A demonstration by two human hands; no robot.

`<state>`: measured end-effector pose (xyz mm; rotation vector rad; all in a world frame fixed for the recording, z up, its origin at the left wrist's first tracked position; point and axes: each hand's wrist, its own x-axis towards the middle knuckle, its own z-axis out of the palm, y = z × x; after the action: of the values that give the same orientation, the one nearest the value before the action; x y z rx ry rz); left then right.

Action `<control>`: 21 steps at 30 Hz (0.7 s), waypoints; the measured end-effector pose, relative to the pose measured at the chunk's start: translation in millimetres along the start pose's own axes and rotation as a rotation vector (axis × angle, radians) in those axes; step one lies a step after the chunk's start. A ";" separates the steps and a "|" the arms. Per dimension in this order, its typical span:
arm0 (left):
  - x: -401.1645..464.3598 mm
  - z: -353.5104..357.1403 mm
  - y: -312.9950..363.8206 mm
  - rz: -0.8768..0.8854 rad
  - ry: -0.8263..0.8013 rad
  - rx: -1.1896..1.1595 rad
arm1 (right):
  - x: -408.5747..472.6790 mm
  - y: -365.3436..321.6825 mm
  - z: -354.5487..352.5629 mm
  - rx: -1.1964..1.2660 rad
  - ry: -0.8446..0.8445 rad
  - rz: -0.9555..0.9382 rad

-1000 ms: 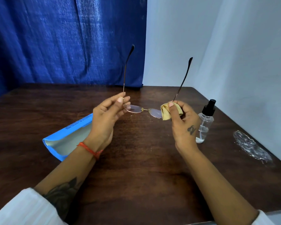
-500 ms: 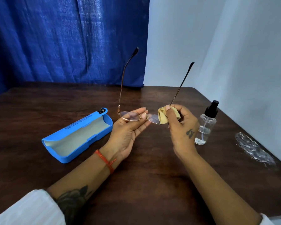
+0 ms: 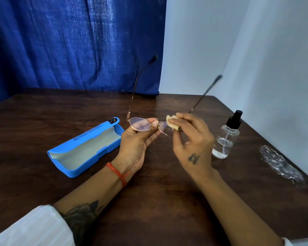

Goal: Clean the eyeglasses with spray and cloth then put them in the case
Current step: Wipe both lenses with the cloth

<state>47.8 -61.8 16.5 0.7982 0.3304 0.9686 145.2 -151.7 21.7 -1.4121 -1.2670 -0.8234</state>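
Thin gold-rimmed eyeglasses (image 3: 140, 124) are held above the dark wooden table, temples pointing up and away. My left hand (image 3: 138, 141), palm up, grips them at the bridge, under the left lens. My right hand (image 3: 190, 139) pinches a small yellow cloth (image 3: 171, 121) folded over the right lens, which is partly hidden by it. An open blue case (image 3: 85, 148) with pale lining lies on the table, left of my left hand. A clear spray bottle (image 3: 226, 139) with a black nozzle stands upright to the right of my right hand.
A crumpled clear plastic wrapper (image 3: 279, 164) lies near the table's right edge (image 3: 281, 144). A blue curtain (image 3: 69, 43) hangs behind the table and a white wall (image 3: 256, 59) runs along the right side.
My left hand turned from gripping the left temple hinge to a palm-up hold at the bridge. The glasses dropped slightly. The case, earlier partly hidden by my arm, shows fully.
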 end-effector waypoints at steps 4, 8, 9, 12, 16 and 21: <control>1.6 -0.7 -1.1 0.055 0.035 0.074 | -1.9 -1.8 0.9 0.054 -0.147 0.018; 3.0 -3.9 -1.2 0.051 0.052 0.100 | -2.5 -0.6 0.1 0.085 -0.237 -0.019; 2.9 -4.4 -1.2 0.058 0.051 0.114 | -2.9 0.1 -0.4 0.089 -0.239 -0.030; 3.0 -5.3 -0.8 0.062 0.058 0.143 | -3.2 2.1 -0.8 0.095 -0.211 -0.044; 4.1 -6.6 0.8 0.087 0.067 0.156 | -2.5 3.3 0.0 0.016 -0.138 0.000; 3.2 -5.0 0.7 0.100 0.070 0.164 | -3.7 -1.6 4.9 -0.011 -0.164 -0.018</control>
<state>46.2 -56.6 13.9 0.9383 0.4381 1.0750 142.2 -148.1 17.4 -1.5034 -1.4023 -0.7395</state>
